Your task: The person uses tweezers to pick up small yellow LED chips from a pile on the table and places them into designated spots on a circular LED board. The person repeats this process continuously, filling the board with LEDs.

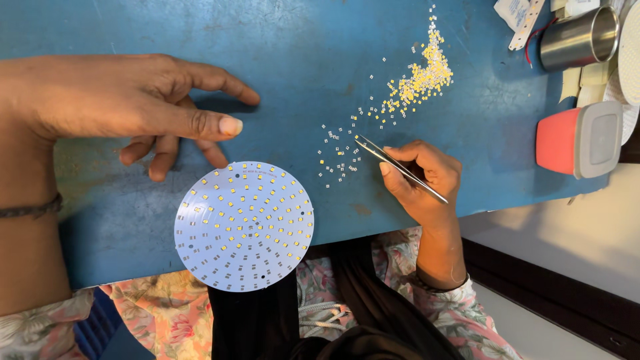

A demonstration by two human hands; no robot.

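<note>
Here the right hand (427, 180), at centre right of the frame, has its thumb and fingers pinched shut around a pair of metal tweezers (400, 168). The tweezers slant up to the left, and their tip sits among the loose small chips (340, 155) scattered on the blue table (313, 53); whether the tip grips one is too small to tell. A denser yellow heap of chips (423, 77) lies toward the upper right.

The left hand (127, 110), in the upper left, holds nothing: its fingers are spread and loosely curled, fingertips pointing down at the table just above the round white circuit board (243, 225). The board lies at lower centre, overhanging the table's near edge, with rings of small yellow chips on its face.

At the far right stand a steel cup (579, 39) and a red container with a grey lid (579, 139).
</note>
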